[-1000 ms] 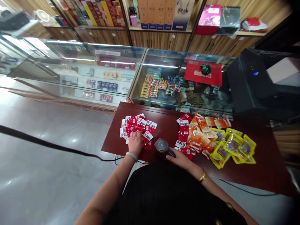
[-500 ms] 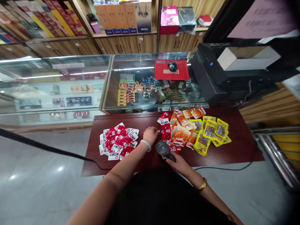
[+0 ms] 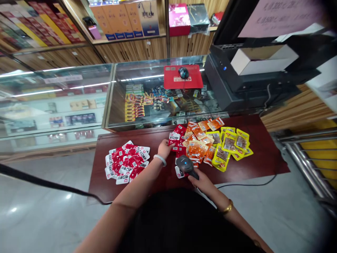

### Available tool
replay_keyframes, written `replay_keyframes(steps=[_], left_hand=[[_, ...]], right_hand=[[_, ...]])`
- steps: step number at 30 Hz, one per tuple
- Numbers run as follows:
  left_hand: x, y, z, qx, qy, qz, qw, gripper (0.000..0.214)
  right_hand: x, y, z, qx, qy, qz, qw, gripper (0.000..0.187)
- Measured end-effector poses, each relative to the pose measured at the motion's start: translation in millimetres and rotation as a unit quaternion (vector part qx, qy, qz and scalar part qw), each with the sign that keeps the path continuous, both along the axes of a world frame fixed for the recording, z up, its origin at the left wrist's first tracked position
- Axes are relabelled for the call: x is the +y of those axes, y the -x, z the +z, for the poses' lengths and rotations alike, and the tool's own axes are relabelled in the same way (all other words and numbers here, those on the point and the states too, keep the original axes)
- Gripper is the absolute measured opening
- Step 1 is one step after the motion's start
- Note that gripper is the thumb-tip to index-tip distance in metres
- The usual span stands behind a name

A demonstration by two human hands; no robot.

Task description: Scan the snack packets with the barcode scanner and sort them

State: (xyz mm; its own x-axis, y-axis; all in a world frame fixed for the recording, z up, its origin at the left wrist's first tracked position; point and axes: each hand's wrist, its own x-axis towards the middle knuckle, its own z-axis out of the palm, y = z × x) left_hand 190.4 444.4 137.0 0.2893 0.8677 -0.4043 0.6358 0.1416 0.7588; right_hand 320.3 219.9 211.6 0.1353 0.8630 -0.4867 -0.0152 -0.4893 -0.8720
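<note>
The left hand (image 3: 165, 149) is near the middle of the frame, fingers curled and partly closed at the left edge of a red packet (image 3: 176, 144), with the thumb lying over it; whether it grips the packet firmly, I cannot tell. The right hand (image 3: 201, 181), just below and to the right, is closed around the handle of a dark grey scanner (image 3: 185, 163), whose head points to the upper left and shows a small blue light.

That red packet belongs to an overlapping column of red-and-white packets at the centre of the frame, and the scanner covers part of the column's lower end. Touching the column on its right is a loose heap of orange packets (image 3: 197, 149), and yellow-edged packets (image 3: 229, 141) overlap one another to the right of those. A separate pile of red-and-white packets (image 3: 127, 161) lies left of centre, well apart from the column. All of them lie on a dark reddish-brown surface (image 3: 250, 171).

Behind it, across the middle of the frame, stands a glass case (image 3: 155, 118), with a red mat (image 3: 171, 83) and a black mouse (image 3: 183, 72) on top. An open white box (image 3: 260, 67) sits on black equipment (image 3: 223, 89) at upper right.
</note>
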Motion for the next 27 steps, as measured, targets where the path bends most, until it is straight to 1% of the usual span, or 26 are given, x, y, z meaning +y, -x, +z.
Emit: replay_keyframes(steps=[2,4,8,13,18,22,25,27], left_hand=[[-4.5,19.4,0.5,-0.057,0.028,0.039,0.997,0.026],[-10.0,38.1,2.7,-0.084,0.03,0.067,0.994,0.027],[-19.2,72.4,7.5,-0.054,-0.009,0.104,0.993,0.027],[-31.8,118.9,12.6,-0.046,-0.012,0.146,0.988,0.03],[-46.9,174.7,23.1,0.015,-0.025,0.192,0.981,0.03],[-48.7,215.8,30.8,0.081,-0.042,0.26,0.961,0.033],[-48.0,238.8,29.5,0.144,-0.039,0.285,0.947,0.034],[-49.3,248.7,26.5,0.195,-0.042,0.282,0.939,0.033]], right_hand=[[10.7,4.2,4.5,0.003,0.0,0.009,1.0,0.054],[22.7,10.3,7.9,0.007,-0.004,0.027,1.0,0.053],[44.2,26.2,9.9,0.007,-0.016,0.091,0.996,0.054],[56.0,46.1,3.4,0.005,-0.011,0.165,0.986,0.057],[58.7,59.8,-4.8,-0.033,-0.007,0.224,0.974,0.058],[59.2,66.0,-9.1,-0.043,-0.012,0.246,0.968,0.057],[59.1,67.8,-9.5,-0.041,-0.014,0.25,0.967,0.057],[59.1,67.5,-7.8,-0.037,-0.017,0.245,0.969,0.057]])
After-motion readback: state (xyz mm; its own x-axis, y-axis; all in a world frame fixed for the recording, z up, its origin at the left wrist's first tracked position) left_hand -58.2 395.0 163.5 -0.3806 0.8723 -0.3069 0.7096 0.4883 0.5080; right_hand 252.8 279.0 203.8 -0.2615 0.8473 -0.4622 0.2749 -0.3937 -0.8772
